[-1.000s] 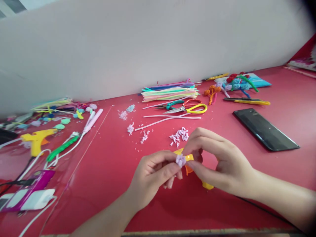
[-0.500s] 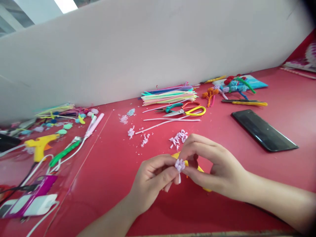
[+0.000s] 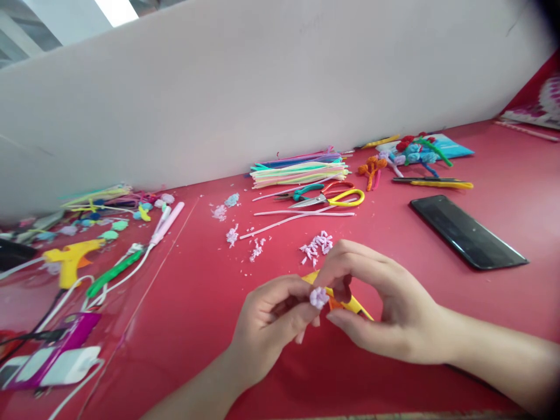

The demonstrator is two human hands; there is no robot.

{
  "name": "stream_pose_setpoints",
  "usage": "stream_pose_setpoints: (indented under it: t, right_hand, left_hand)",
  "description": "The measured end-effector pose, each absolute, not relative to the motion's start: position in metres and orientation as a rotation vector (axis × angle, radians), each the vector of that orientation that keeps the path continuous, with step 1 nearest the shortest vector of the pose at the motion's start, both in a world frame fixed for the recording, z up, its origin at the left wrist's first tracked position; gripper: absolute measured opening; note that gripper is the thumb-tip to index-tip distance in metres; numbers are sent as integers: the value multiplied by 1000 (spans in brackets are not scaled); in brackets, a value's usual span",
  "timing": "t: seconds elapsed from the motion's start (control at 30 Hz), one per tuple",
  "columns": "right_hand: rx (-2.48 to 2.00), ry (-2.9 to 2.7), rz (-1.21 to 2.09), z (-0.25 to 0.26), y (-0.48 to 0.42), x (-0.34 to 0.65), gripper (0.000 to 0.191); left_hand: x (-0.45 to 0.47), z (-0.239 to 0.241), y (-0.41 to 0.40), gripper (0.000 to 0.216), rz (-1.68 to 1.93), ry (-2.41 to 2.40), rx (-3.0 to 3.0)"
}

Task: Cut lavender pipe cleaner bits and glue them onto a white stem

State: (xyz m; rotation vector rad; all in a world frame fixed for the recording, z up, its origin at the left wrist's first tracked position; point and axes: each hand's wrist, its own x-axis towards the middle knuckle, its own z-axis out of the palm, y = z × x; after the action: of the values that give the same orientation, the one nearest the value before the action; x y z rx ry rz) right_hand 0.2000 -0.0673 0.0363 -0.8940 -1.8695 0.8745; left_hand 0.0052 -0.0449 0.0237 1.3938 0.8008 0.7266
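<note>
A small lilac fuzzy flower (image 3: 319, 298) is pinched between the thumb and fingers of my left hand (image 3: 266, 326). Close by on the right, my right hand (image 3: 389, 303) has its thumb and index finger apart. Its index fingertip is at the flower's upper edge; whether it touches I cannot tell. Behind the hands lies a yellow tool (image 3: 353, 304) with an orange part, partly hidden. Just beyond is a pile of short lilac cut pieces (image 3: 317, 247).
Scissors (image 3: 326, 199), pliers (image 3: 308, 189) and a pipe cleaner bundle (image 3: 300, 170) lie at the back. A phone (image 3: 468, 232) is on the right, near pipe-cleaner flowers (image 3: 371, 169). A yellow glue gun (image 3: 70, 256), cords and a power strip (image 3: 56, 350) crowd the left.
The flower has turned, its top now facing me more, and the stem below it no longer shows. My right thumb has moved away from it, widening the gap to the index finger.
</note>
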Motion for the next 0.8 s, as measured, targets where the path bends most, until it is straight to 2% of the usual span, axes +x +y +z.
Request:
stream_pose_setpoints:
  t: [0.17, 0.3, 0.37, 0.47, 0.67, 0.8]
  right_hand:
    - [-935, -1824, 857, 32, -69, 194, 20]
    - [-1012, -1740, 1124, 25, -73, 185, 29]
    - [-1014, -1713, 1239, 22, -74, 182, 22]
    - [-933, -1749, 1241, 21, -73, 181, 6]
    - [-868, -1736, 1254, 18, -68, 184, 7]
    - [-837, -1768, 1259, 15, -67, 184, 11]
  left_hand:
    - [2, 24, -47, 12, 906, 812, 1568]
    - [3, 26, -47, 10, 1049, 829, 1769]
    - [4, 27, -47, 10, 1074, 790, 1807]
    - [4, 27, -47, 13, 1082, 705, 1882]
    - [0, 27, -47, 34, 1065, 613, 1961]
    - [-1, 28, -46, 32, 1044, 630, 1971]
